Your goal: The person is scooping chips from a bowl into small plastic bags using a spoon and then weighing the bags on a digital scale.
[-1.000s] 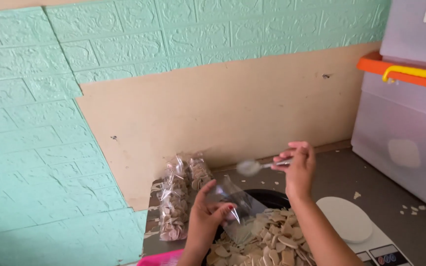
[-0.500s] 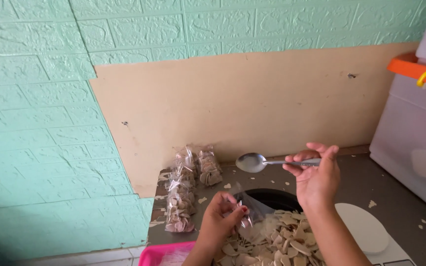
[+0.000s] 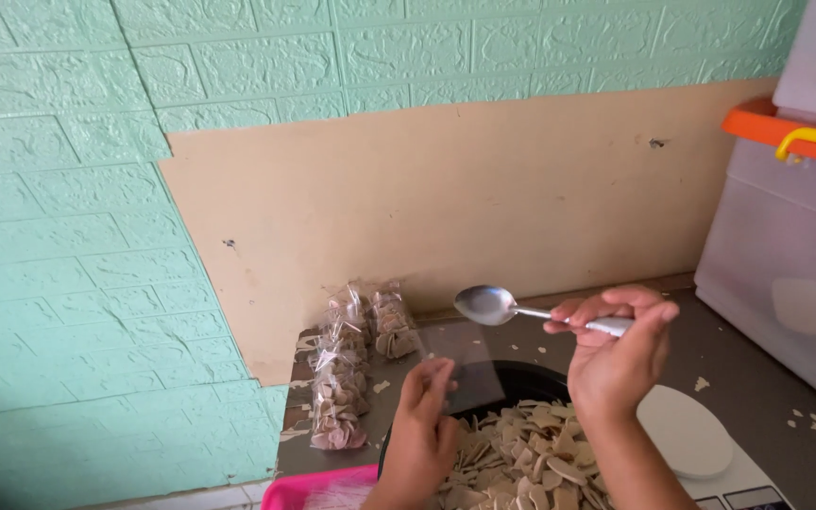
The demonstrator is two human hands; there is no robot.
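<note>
- The small clear plastic bag (image 3: 460, 364) stands upright over the far rim of the dark bowl (image 3: 521, 380), pinched at its near corner by the left hand (image 3: 427, 430), fingers together on the film; from my remote seat I cannot tell whether its mouth is open.
- The right hand (image 3: 616, 354) is clenched on the handle of a metal spoon (image 3: 498, 306), whose empty scoop hovers just above the bag's top edge.
- Risk, as I judge it: a one-corner pinch leaves the limp film free to fold or slip, and anything tipped from the spoon could miss the mouth.
- The heap of pale chips (image 3: 521, 458) sits high in the bowl; a careless dig could push pieces over the rim onto the counter (image 3: 757, 378), where crumbs already lie.
- Filled packets (image 3: 347, 378) crowd the counter's far left corner against the wall, near the left elbow's path; a knock could send them off the edge.
- The white scale (image 3: 687, 434) lies just beside the bowl, under the right forearm; a bump could shift it.
</note>
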